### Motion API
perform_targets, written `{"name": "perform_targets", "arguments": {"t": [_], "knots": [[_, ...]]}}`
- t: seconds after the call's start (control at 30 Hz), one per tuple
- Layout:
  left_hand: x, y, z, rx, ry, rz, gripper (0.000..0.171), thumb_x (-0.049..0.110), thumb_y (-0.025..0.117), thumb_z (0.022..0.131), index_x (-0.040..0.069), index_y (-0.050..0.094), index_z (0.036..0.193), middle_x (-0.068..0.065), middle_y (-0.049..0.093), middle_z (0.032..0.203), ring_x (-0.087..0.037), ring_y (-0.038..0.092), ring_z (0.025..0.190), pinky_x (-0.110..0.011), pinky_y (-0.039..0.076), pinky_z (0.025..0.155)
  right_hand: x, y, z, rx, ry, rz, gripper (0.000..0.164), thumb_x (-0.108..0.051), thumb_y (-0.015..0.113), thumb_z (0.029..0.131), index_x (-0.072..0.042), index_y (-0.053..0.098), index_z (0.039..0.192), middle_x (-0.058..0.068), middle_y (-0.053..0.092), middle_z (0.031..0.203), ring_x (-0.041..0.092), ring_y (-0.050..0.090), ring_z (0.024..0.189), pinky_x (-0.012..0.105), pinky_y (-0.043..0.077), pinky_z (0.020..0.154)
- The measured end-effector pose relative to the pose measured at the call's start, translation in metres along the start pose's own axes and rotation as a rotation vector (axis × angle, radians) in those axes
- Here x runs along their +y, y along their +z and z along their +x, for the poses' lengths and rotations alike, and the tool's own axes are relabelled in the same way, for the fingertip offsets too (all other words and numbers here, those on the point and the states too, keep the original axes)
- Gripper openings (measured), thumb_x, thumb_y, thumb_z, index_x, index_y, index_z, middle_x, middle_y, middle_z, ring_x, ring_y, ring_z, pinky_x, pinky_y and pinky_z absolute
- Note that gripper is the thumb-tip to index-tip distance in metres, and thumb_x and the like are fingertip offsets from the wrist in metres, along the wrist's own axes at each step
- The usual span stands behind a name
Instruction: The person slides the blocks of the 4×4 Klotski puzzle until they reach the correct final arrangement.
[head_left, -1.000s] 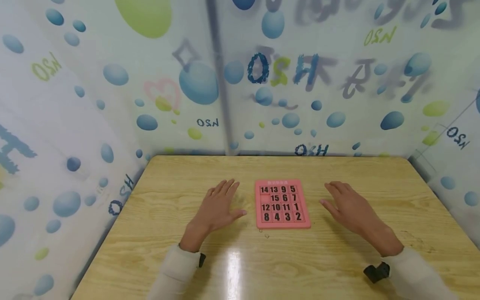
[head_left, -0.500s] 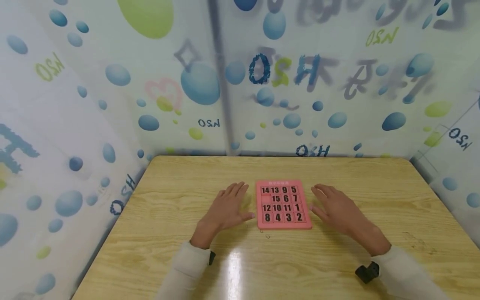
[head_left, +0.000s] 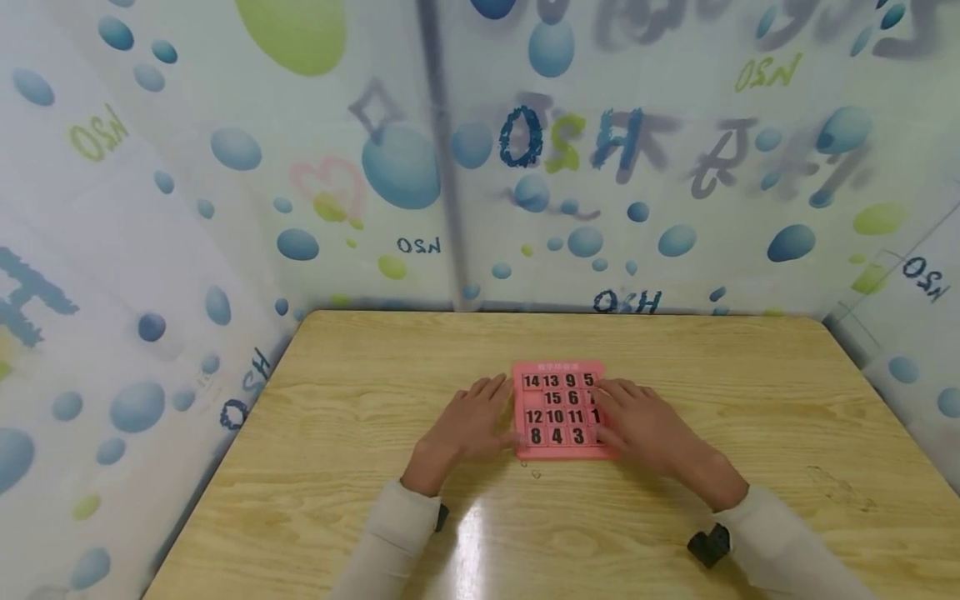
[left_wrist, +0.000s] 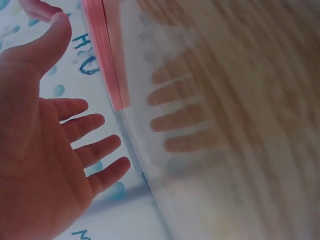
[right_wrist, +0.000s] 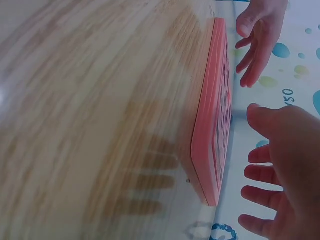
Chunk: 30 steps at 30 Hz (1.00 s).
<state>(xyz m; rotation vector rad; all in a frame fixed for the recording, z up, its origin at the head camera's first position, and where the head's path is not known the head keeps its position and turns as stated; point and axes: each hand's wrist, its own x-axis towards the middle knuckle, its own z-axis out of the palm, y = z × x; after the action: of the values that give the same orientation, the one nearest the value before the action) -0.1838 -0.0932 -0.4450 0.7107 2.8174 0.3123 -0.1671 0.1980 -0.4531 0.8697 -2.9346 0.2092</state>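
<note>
A pink number slide puzzle (head_left: 564, 451) lies flat on the wooden table, with black-numbered tiles and a gap in its second row at the left. My left hand (head_left: 470, 425) hovers at the puzzle's left edge, fingers extended and thumb tip over the lower left corner. Over the right edge is my right hand (head_left: 645, 427), covering part of the right column of tiles. Both wrist views show spread fingers held above the surface, apart from the puzzle (left_wrist: 107, 55). From the right side, the puzzle's edge (right_wrist: 207, 110) stands between the table and the right hand (right_wrist: 295, 165).
The wooden table (head_left: 337, 375) reaches back to a wall covering (head_left: 337, 108) printed with blue and green drops. A dark strap piece (head_left: 708, 546) sits at the right wrist. Light reflects off the table near its front.
Both hands have moved inward toward the puzzle, the right one from well clear of it to over its right edge. The puzzle has stayed in place, its tiles in the same order.
</note>
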Motion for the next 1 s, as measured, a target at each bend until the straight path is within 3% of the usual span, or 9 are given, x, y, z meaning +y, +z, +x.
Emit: {"name": "perform_targets", "arguments": {"t": [0.47, 0.73, 1.0], "knots": [[0.003, 0.005, 0.011, -0.095, -0.018, 0.012, 0.097, 0.063, 0.059, 0.09, 0.013, 0.016, 0.16, -0.007, 0.019, 0.166, -0.032, 0.024, 0.15, -0.054, 0.028, 0.117, -0.016, 0.008, 0.017, -0.112, -0.071, -0.005, 0.059, -0.043, 0.056, 0.099, -0.006, 0.049, 0.146, 0.015, 0.044, 0.152, 0.036, 0.038, 0.142, 0.058, 0.033, 0.112], [0.002, 0.004, 0.012, -0.131, -0.071, 0.03, 0.092, 0.062, 0.058, 0.091, 0.016, 0.019, 0.16, -0.004, 0.023, 0.165, -0.03, 0.02, 0.152, -0.053, 0.025, 0.119, -0.023, 0.011, 0.03, -0.112, -0.114, -0.018, 0.058, -0.043, 0.052, 0.101, -0.008, 0.05, 0.146, 0.012, 0.046, 0.152, 0.036, 0.038, 0.142, 0.058, 0.032, 0.113], [0.007, 0.005, 0.017, -0.14, -0.062, 0.026, 0.093, 0.062, 0.058, 0.091, 0.014, 0.019, 0.16, -0.005, 0.022, 0.165, -0.03, 0.02, 0.152, -0.054, 0.027, 0.118, -0.025, 0.013, 0.035, -0.14, -0.117, -0.033, 0.055, -0.044, 0.052, 0.101, -0.01, 0.054, 0.143, 0.011, 0.046, 0.152, 0.037, 0.038, 0.142, 0.06, 0.031, 0.113]]}}
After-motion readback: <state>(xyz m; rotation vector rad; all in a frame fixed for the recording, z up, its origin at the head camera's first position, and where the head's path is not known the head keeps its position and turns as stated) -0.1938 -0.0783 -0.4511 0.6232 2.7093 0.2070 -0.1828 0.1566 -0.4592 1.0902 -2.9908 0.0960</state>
